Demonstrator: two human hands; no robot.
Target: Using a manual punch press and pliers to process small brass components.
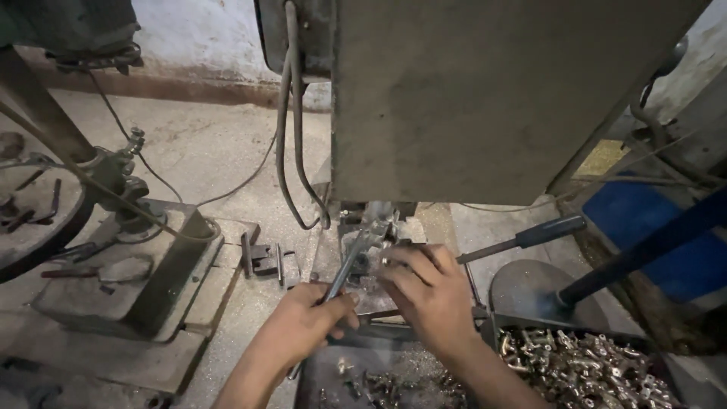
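A slim metal rod runs on a slant from the left hand up and to the right, its upper end meeting the small shiny metal fixture under the grey machine body. The rod is pale grey and straight, and its lower tip shows just below the left hand. The left hand is closed around the rod's lower part. The right hand rests against the fixture, its fingertips curled over a small bright metal part there; the part itself is too hidden to tell its shape.
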